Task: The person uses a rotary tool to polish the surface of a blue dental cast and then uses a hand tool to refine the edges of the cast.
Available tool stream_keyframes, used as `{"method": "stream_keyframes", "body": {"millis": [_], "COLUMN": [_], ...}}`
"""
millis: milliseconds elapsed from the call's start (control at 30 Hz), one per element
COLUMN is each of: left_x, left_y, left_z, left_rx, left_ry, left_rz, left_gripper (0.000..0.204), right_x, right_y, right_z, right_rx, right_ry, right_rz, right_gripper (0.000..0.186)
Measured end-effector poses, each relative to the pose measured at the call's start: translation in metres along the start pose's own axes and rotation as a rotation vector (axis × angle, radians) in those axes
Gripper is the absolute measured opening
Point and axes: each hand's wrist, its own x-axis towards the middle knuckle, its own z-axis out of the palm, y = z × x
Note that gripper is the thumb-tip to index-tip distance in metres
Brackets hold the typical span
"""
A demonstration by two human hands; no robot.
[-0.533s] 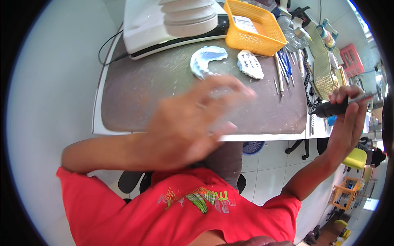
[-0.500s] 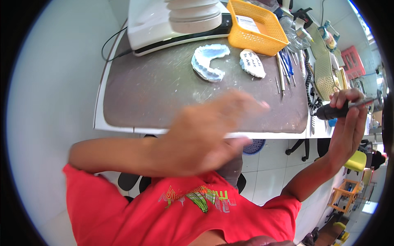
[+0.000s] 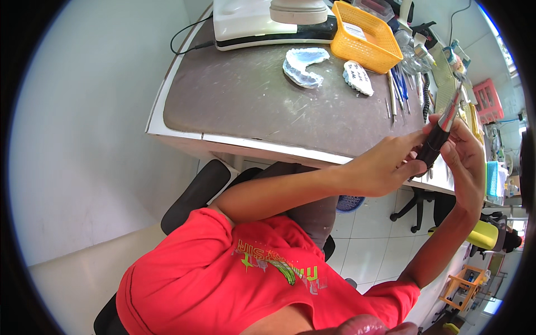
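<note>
Beyond the right part of the table's front edge, both my hands are on a black rotary handpiece (image 3: 432, 147) with a silver and reddish nose pointing up and away. My left hand (image 3: 379, 166) grips its lower black body between thumb and fingers. Around the upper part, near the metal nose, my right hand (image 3: 467, 159) is closed. On the table lie a pale blue-white, horseshoe-shaped dental cast (image 3: 298, 71) and a smaller white plaster piece (image 3: 357, 78) with handwriting on it.
A yellow basket (image 3: 397, 62) stands at the back, beside a white machine (image 3: 240, 25) with a black band. Several slim hand tools (image 3: 399, 92) lie right of the plaster piece, near a coiled black cord (image 3: 426, 92). Below the table are a blue bin (image 3: 350, 204) and a chair.
My left hand has swung right from over the table's front and taken hold of the handpiece. The handpiece has turned from nearly level to nose-up. The view has shifted.
</note>
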Motion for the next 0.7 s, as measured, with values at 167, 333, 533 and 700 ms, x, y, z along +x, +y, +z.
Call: {"method": "stream_keyframes", "body": {"millis": [167,333,533,700], "left_x": [0.009,0.015,0.019,0.034], "left_y": [-0.008,-0.006,0.002,0.01], "left_z": [0.015,0.002,-0.001,-0.018], "left_rx": [0.143,0.259,0.274,-0.018], "left_ry": [0.236,0.18,0.576,0.477], "left_rz": [0.001,-0.046,0.239,0.112], "left_gripper": [0.029,0.037,0.054,0.034], "right_x": [-0.002,0.005,-0.012,-0.021], "right_y": [0.016,0.016,0.031,0.032], "right_z": [-0.015,0.019,0.016,0.022], "right_rx": [-0.218,-0.246,-0.454,-0.45], "right_ry": [0.142,0.243,0.342,0.243], "right_rz": [0.021,-0.008,-0.001,0.004], "right_gripper": [0.035,0.03,0.034,0.033]}}
